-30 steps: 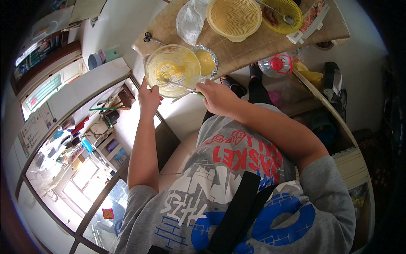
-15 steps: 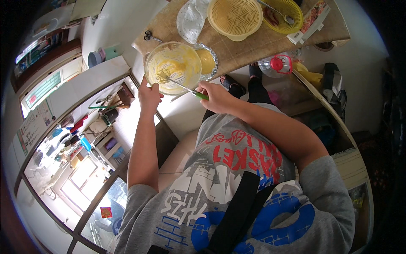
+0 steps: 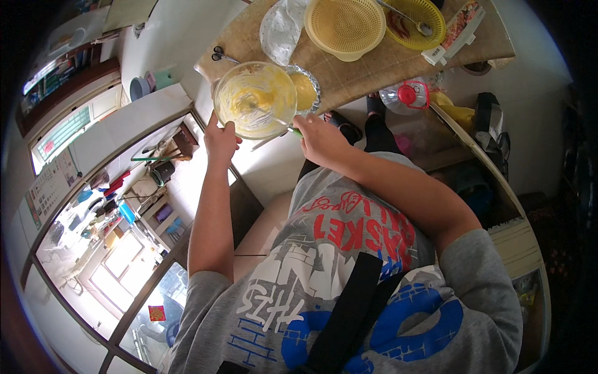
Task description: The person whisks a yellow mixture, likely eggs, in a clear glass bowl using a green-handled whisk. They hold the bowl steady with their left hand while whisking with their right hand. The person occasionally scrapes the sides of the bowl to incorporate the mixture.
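Note:
A clear glass bowl [image 3: 278, 78] is at the table's front left edge, with pale yellow batter smeared over its inside. My left hand [image 3: 220, 141] is closed on the bowl's near left rim, thumb on the near side. In my right hand [image 3: 322, 141] is a whisk [image 3: 295, 131], gripped by its green handle; its wire head is down in the batter, smeared by motion. Close against the bowl's right side, partly behind it, sits a foil-rimmed round dish [image 3: 306, 93] of yellow mixture.
On the brown-covered table [image 3: 349, 78] lie black scissors [image 3: 223, 54], a white plate with a crumpled plastic bag [image 3: 283, 31], a cream colander [image 3: 344, 28], a yellow basket [image 3: 430, 37] with a spoon, and a long box [image 3: 456, 32]. Below stands a red-capped plastic bottle [image 3: 408, 96].
The whisk has swung within the bowl, its wires now blurred and its handle more hidden by my right hand. The right hand has shifted slightly; the left hand and bowl are nearly still.

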A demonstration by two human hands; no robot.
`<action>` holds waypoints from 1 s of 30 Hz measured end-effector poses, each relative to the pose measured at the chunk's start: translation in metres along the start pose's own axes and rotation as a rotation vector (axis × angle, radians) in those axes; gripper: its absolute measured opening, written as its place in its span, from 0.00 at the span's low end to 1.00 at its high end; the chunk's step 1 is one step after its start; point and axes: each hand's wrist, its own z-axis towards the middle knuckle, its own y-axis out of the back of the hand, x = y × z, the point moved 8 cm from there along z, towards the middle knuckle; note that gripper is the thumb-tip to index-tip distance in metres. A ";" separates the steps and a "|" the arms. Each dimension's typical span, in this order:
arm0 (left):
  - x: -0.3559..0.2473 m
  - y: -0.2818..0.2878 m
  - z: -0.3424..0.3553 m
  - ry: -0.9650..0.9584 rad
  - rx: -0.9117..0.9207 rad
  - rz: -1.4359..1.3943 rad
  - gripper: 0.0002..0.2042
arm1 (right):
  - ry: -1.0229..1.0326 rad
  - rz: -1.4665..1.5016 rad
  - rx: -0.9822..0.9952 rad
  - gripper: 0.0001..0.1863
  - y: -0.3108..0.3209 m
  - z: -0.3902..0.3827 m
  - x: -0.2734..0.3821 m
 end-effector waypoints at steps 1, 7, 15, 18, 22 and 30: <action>0.001 0.000 0.001 0.001 0.002 0.001 0.29 | -0.027 -0.040 -0.013 0.16 0.007 0.000 0.001; -0.003 -0.002 0.001 0.000 0.003 0.016 0.28 | -0.008 0.207 0.107 0.17 -0.007 0.005 0.014; -0.005 0.004 0.003 -0.009 -0.018 0.059 0.29 | -0.092 -0.009 0.038 0.17 0.010 0.013 0.013; -0.008 0.002 0.001 -0.004 -0.014 0.080 0.29 | 0.026 0.124 0.048 0.17 -0.003 0.018 0.018; -0.011 0.001 0.002 -0.001 -0.019 0.053 0.29 | -0.025 0.009 0.059 0.18 -0.006 0.021 0.017; -0.012 -0.005 0.002 0.021 -0.007 0.053 0.28 | 0.030 0.020 0.031 0.21 -0.005 0.017 0.014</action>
